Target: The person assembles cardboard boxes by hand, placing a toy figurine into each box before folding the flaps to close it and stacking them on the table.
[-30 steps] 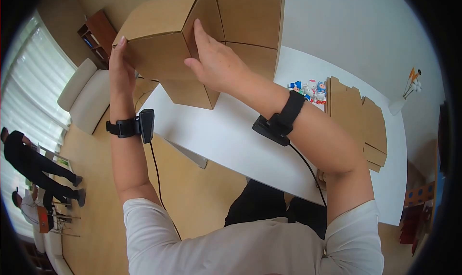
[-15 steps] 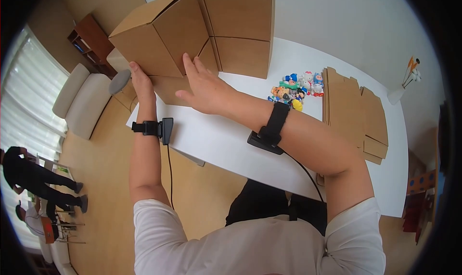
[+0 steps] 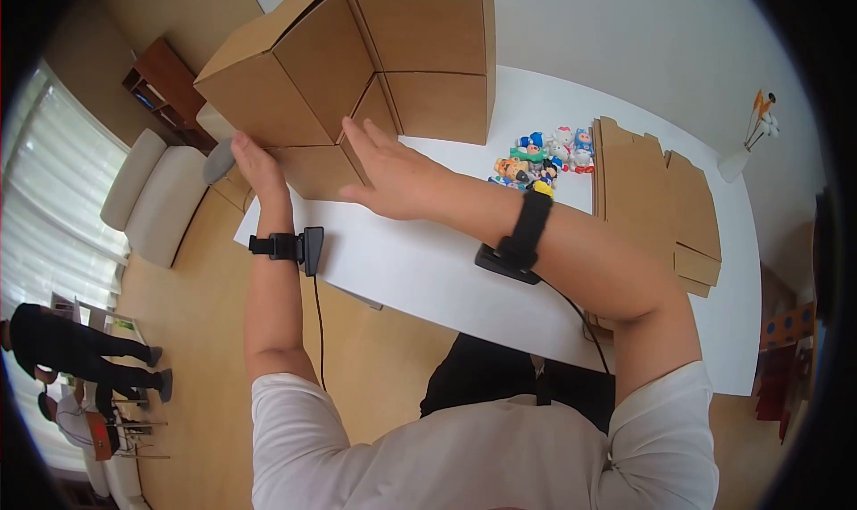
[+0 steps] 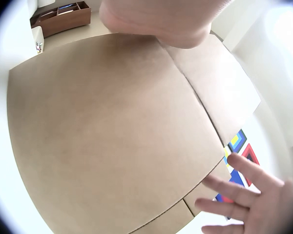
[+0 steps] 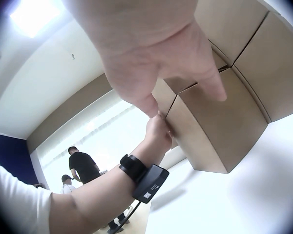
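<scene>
Brown cardboard boxes stand in two stacks, each two high, at the far left of the white table (image 3: 411, 260). My left hand (image 3: 259, 166) lies at the left side of the near stack, by the seam between the upper box (image 3: 254, 99) and the lower box (image 3: 312, 172); its fingers are straight. Over on the stack's right side, my right hand (image 3: 397, 175) has its fingers spread, fingertips right at the lower box's edge. The right wrist view also catches this spread right hand (image 5: 156, 58). Behind stands the other stack, with its upper box (image 3: 424, 23) and lower box (image 3: 437, 106).
Small colourful toy figures (image 3: 544, 157) cluster right of the boxes. Flattened cardboard sheets (image 3: 652, 197) lie farther right, and a white vase (image 3: 734, 164) stands at the table's right end. A sofa (image 3: 161, 197) and two people are off to the left.
The near upper box, earlier askew and jutting forward, now sits lined up over the lower box. Both hands have moved down from the upper box toward the seam and lower box.
</scene>
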Tool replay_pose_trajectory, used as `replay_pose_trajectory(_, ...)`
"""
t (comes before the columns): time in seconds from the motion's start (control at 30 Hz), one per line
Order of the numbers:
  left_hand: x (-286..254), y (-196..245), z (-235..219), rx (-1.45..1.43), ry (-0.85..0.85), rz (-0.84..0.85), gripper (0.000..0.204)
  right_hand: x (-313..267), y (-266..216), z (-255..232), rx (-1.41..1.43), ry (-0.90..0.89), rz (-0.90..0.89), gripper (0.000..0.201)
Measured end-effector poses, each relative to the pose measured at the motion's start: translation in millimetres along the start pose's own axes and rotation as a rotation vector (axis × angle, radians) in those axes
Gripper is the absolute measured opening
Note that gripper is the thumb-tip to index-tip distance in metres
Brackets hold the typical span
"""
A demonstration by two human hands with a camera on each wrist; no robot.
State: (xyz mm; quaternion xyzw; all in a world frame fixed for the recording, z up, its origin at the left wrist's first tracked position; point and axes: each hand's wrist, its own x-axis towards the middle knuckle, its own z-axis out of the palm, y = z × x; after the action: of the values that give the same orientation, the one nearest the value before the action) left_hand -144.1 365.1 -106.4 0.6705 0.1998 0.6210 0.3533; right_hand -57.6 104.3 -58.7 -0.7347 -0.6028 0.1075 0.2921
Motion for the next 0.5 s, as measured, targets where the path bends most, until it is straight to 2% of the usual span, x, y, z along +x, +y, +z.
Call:
replay_pose_trajectory(0.1,-6,37,-9,0.084,0.178,0.13,0.056,-51,11,-13,-0.04,-0.101,-0.064,0.087)
replay_pose_trajectory(0.17,-8,57,-20,0.105,0.148,0.288,0.045,-97,19,-29,-0.096,-0.169,-0.081,0.083)
replay_pose_trajectory(0.23,-21,101,-11,-0.048,0.116,0.32,0.037,-138,32,-50,-0.113,-0.142,-0.032,0.08)
replay_pose_trajectory(0.33,-47,137,7,-0.299,-0.077,0.271,0.031,-185,74,-85,-0.159,0.024,0.028,0.079)
replay_pose_trajectory(0.4,-67,152,28,-0.37,-0.233,0.272,0.027,-219,89,-123,-0.187,0.13,0.231,0.078)
replay_pose_trajectory(0.47,-90,157,55,-0.34,-0.436,0.29,0.022,-256,136,-146,-0.205,0.287,0.334,0.08)
replay_pose_trajectory(0.5,-103,159,71,-0.32,-0.535,0.302,0.021,-274,146,-160,-0.219,0.321,0.453,0.081)
